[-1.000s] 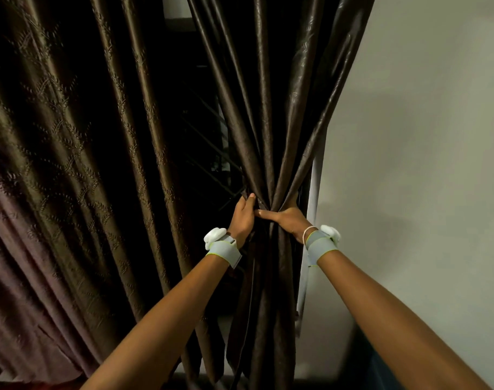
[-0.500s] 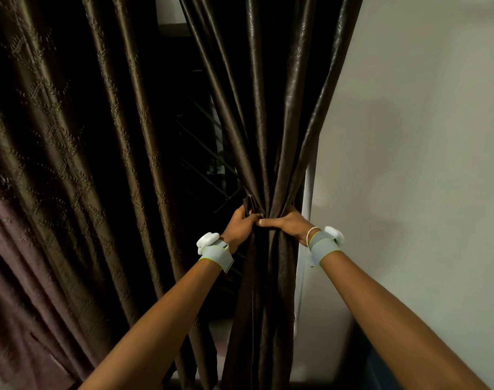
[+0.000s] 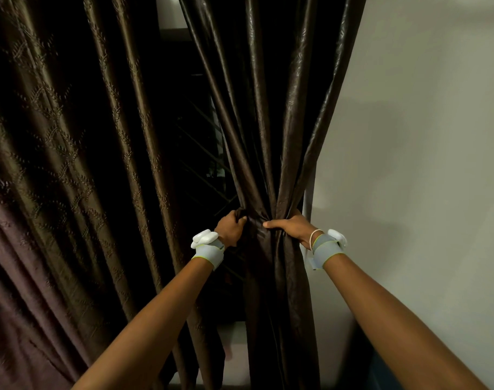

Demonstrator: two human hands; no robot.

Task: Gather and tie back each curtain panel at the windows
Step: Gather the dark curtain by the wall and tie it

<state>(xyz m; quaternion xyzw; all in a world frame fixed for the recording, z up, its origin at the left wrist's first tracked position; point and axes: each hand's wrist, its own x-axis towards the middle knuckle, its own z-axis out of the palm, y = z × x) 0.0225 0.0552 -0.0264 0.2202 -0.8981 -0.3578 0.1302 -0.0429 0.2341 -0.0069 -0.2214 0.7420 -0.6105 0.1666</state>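
Change: since the earlier frame both hands have spread slightly apart along the gathered waist; left fingers, straighter a second ago, are now curled into the cloth.
Left hand (image 3: 231,227): fingers clamped on the left edge of the bunch.
Right hand (image 3: 292,227): thumb and fingers wrapped round the right side of the bunch.
Curtain panel (image 3: 271,114): dark brown, cinched at mid-height, hanging beside the wall (image 3: 425,164).
Second panel (image 3: 71,164): hangs loose, well left.
Wristbands (image 3: 326,250): grey, one on each wrist.
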